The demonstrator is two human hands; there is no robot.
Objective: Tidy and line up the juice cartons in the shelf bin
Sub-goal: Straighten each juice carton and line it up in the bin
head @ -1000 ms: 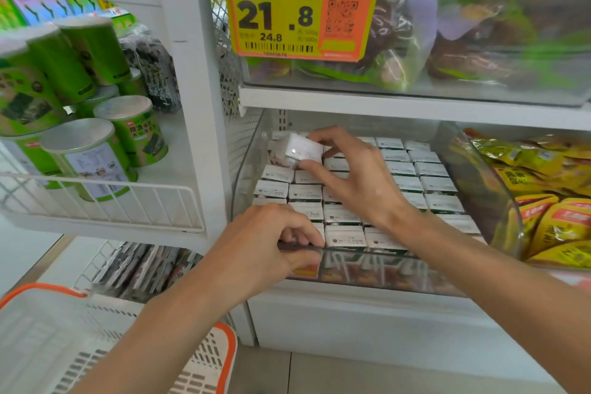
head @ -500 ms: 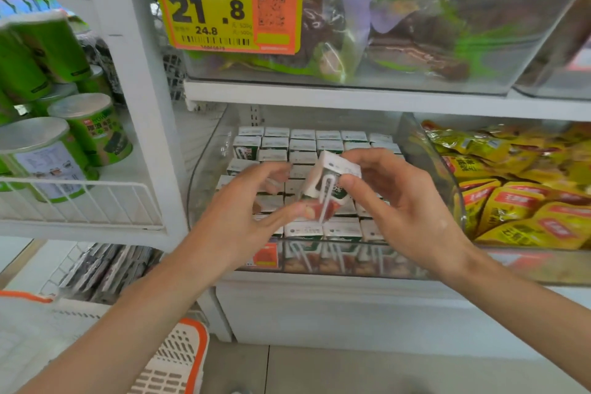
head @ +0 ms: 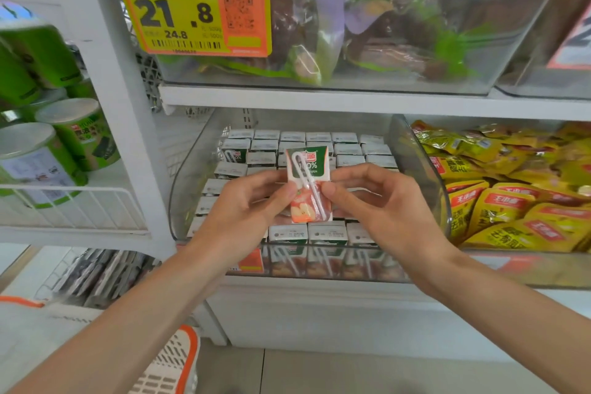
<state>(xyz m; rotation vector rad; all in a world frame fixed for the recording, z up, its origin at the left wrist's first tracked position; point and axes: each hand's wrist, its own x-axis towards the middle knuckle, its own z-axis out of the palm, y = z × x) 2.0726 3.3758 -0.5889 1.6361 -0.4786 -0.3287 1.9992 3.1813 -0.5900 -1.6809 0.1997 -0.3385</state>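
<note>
The left hand (head: pixel 243 209) and right hand (head: pixel 379 211) pinch the carton (head: pixel 307 169) between them by its sides; it looks light, stiff and easily dented.

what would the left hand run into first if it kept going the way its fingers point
The juice carton that the left hand pinches; straight beyond it is the right hand, probably next, though depth is unclear.

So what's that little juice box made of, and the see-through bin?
The small red, white and green juice carton looks like coated paperboard: crisp folded edges, printed, slightly shiny faces. The clear shelf bin seems hard, glossy plastic: see-through, rounded corners, glare on its walls.
</note>
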